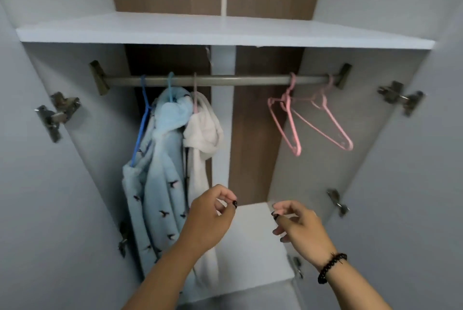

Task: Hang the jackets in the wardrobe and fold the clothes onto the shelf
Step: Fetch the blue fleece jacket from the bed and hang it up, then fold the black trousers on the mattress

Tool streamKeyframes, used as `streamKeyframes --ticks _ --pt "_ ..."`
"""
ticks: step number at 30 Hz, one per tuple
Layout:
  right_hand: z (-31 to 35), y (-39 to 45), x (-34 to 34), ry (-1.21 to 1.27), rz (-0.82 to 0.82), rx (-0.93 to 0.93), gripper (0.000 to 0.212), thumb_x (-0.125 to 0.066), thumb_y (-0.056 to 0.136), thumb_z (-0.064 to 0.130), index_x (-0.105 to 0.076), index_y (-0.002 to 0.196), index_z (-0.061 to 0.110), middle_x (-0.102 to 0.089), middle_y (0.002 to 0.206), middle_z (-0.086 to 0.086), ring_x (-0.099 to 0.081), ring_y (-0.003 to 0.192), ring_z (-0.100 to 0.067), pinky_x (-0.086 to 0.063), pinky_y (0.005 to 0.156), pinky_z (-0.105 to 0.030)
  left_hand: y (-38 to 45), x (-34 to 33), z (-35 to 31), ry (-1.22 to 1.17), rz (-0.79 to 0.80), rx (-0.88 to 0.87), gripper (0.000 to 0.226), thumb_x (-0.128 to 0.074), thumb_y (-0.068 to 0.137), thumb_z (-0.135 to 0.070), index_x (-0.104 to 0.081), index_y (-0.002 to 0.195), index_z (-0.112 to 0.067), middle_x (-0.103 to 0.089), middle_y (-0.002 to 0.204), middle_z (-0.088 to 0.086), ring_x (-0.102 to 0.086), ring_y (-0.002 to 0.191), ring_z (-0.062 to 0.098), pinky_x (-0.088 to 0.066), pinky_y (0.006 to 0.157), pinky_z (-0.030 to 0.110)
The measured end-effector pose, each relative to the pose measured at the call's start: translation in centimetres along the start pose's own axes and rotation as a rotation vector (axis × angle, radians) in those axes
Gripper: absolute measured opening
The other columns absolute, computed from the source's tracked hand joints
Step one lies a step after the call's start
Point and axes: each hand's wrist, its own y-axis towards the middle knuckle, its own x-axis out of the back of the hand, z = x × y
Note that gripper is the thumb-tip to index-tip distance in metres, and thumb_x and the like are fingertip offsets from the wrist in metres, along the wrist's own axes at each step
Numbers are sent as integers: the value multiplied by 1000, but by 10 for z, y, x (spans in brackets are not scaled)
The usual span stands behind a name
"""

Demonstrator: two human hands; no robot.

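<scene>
Both hands are empty: the left hand point(213, 212) and the right hand point(298, 222) have loosely curled fingers. Two jackets, blue point(160, 184) and white point(203, 134), hang on the rail point(225, 80) at 10 o'clock. For the next one, I would take a pink hanger point(288, 121) at 2 o'clock by its hook.

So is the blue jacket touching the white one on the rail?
Touching. The head view shows the blue jacket pressed against the white jacket, hoods overlapping, no gap.

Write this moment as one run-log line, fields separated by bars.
left hand empty | right hand empty | light-blue fleece jacket, white fleece jacket on grey rail
</scene>
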Motion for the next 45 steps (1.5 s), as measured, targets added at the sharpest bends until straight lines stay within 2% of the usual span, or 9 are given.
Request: streamKeyframes --ticks 6,9,15,20,23,26,36,40,45 --pt "-43 -87 56 20 -228 -129 15 -57 90 5 -63 97 17 -63 96 -2 -68 60 -12 -53 54 -25 -41 -61 -11 33 315 -44 16 -64 86 -14 -63 82 -30 -65 87 -11 -57 58 7 -45 55 15" --pt "-64 -135 86 65 -346 -214 15 -56 91 6 -63 98 17 -63 98 -3 -68 61 -13 -53 55 -26 -62 -96 -21 93 495 -80 15 -63 87 -16 -62 84 -31 -64 88 -12 -61 62 12 -46 59 17" --pt "-97 -229 135 237 -574 -343 17 -52 91 3 -62 100 14 -62 99 -10 -67 63 -15 -49 54 -23 -111 -160 -53 132 746 -159 12 -59 88 -14 -62 90 -26 -64 90 -10 -60 64 16 -42 53 13" --pt "-131 -312 164 315 -749 -400 17 -52 91 4 -62 98 16 -64 105 -15 -67 63 -13 -49 55 -24 -166 -214 -79 180 898 -253 12 -60 88 -16 -62 89 -28 -63 89 -11 -51 54 2 -41 57 14" --pt "-153 -369 178 351 -848 -445 15 -53 91 4 -62 98 15 -65 103 -16 -65 59 -9 -50 56 -25 -213 -247 -94 187 992 -299 14 -60 87 -12 -62 87 -26 -62 80 -11 -49 51 5 -38 53 11" --pt "-176 -430 194 363 -930 -489 14 -54 91 3 -62 98 12 -65 101 -17 -64 57 -10 -48 51 -22 -270 -278 -111 175 1081 -323 12 -62 87 -12 -63 88 -24 -60 74 -11 -51 52 -1 -38 55 8" --pt "-226 -637 242 367 -1119 -622 15 -56 89 4 -62 96 16 -63 87 -8 -64 61 -15 -45 51 -24 -474 -365 -165 156 1362 -402 18 -62 86 -12 -61 83 -30 -65 82 -6 -64 70 14 -43 61 12" --pt "-236 -706 253 361 -1205 -679 17 -53 89 2 -62 97 13 -62 82 -4 -62 58 -12 -45 51 -21 -552 -395 -188 136 1488 -444 15 -62 87 -12 -63 87 -28 -64 84 -8 -66 71 17 -50 68 22" --pt "-247 -771 262 391 -1316 -730 17 -52 89 3 -62 97 14 -62 80 -3 -63 62 -14 -47 54 -25 -625 -429 -209 152 1626 -542 18 -60 86 -11 -63 85 -29 -65 81 -8 -65 69 19 -42 56 14"
